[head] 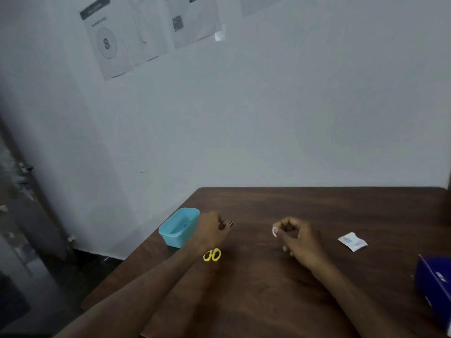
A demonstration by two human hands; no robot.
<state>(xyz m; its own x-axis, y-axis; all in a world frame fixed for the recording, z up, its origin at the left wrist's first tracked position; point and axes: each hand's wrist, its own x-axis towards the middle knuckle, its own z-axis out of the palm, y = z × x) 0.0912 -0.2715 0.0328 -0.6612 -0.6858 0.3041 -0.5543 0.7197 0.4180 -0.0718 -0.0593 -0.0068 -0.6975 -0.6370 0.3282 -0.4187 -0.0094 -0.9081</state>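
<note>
My left hand (211, 229) is curled over the dark wooden table (317, 206). It grips small scissors (211, 254), whose yellow handles show by my wrist. A dark metal tip pokes out past the fingers, and the hand hides the middle of the scissors. To the right, my right hand (296, 236) has its fingers curled and pinches a small white piece (275, 231) between thumb and fingertip. The two hands are apart, with bare tabletop between them.
A teal plastic tub (179, 226) stands at the table's left edge, just left of my left hand. A small white sachet (352, 241) lies right of my right hand. A dark blue box (436, 284) sits at the right edge. Printed sheets (107, 42) hang on the wall.
</note>
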